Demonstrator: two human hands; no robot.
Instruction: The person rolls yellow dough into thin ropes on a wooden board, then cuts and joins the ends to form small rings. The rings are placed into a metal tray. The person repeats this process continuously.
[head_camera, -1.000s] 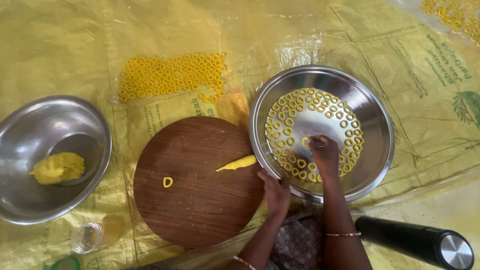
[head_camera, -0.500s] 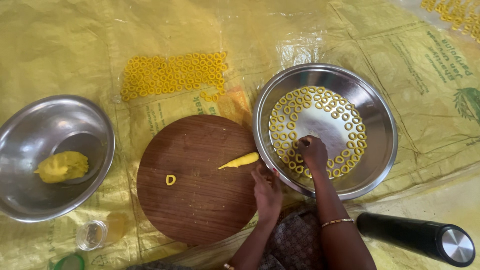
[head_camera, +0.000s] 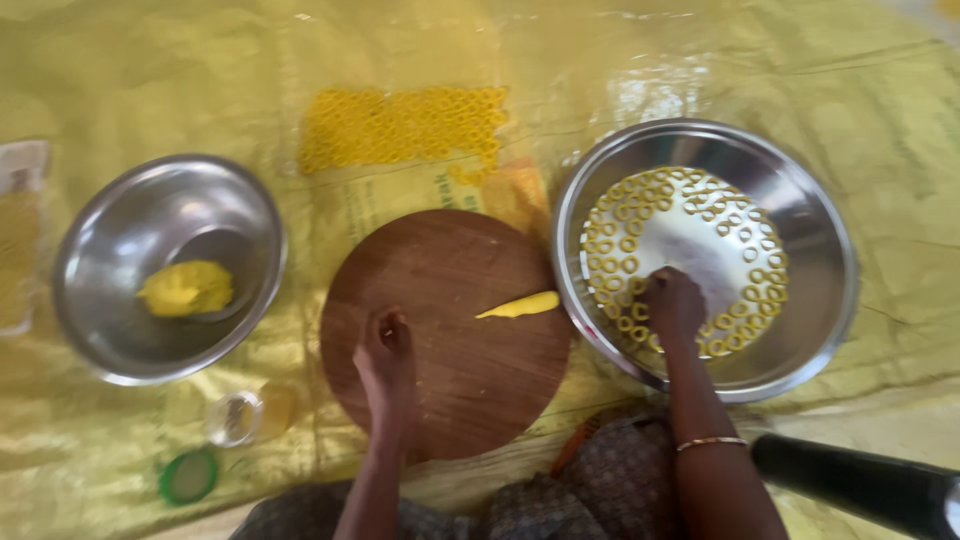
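The round wooden board (head_camera: 450, 330) lies at the centre. On it, near its right edge, rests a tapered yellow dough strip (head_camera: 520, 306), free of both hands. The left hand (head_camera: 385, 350) presses on the board's left part, fingers curled; whether it holds anything I cannot tell. Right of the board, rims nearly touching, the steel tray (head_camera: 820, 270) carries dough rings (head_camera: 625, 245); the right hand (head_camera: 672, 300) rests there, grip hidden. Bare board lies between strip and left hand.

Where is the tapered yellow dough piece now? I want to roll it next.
In the head view, the dough piece lies on the round wooden board, near its right edge, beside the big steel plate.
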